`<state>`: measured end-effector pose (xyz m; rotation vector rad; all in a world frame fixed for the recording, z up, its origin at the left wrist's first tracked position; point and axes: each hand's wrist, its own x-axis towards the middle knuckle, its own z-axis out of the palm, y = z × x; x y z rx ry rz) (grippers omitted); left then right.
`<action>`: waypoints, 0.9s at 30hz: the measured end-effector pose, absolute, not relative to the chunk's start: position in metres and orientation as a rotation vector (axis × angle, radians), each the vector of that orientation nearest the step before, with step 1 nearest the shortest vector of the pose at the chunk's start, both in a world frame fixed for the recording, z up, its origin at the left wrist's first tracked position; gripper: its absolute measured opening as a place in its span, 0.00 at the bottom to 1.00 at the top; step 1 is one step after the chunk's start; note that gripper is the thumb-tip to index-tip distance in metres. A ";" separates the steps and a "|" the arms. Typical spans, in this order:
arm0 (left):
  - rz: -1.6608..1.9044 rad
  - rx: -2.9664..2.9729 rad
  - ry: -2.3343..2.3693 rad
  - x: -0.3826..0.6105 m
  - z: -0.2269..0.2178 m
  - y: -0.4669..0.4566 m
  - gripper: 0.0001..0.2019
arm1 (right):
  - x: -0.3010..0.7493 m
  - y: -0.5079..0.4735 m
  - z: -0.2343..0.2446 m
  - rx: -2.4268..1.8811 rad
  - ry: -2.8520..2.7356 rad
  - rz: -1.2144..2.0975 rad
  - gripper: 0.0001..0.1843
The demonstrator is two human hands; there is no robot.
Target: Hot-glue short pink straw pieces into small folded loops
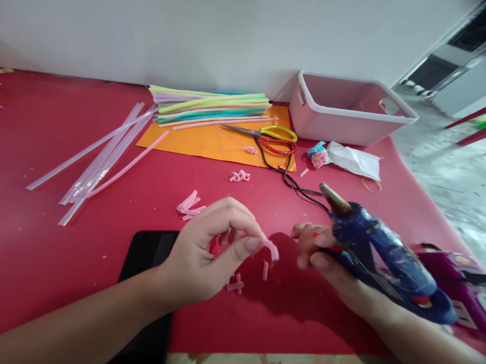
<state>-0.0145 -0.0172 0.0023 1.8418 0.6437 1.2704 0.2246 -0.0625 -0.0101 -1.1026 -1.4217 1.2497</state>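
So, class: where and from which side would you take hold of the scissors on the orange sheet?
The scissors lie flat, blades pointing left, so grip the loop handles from above on the right, where both loops face up. Mind the black cord by the red loop.

Bright, even daylight; soft shadow under the hands on the red table (61, 281); edges bent and slightly blurred

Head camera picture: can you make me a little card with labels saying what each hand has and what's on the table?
Left hand: pinches a pink straw piece
Right hand: grips a blue glue gun, nozzle pointing away
Table: red, cut pink bits by the hands
Back: coloured straws and scissors on an orange sheet, white tub beside
Left side: clear sticks
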 end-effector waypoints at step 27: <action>1.293 2.289 0.642 -0.013 -0.004 -0.022 0.07 | 0.202 -0.060 0.004 -0.900 -1.341 1.516 0.14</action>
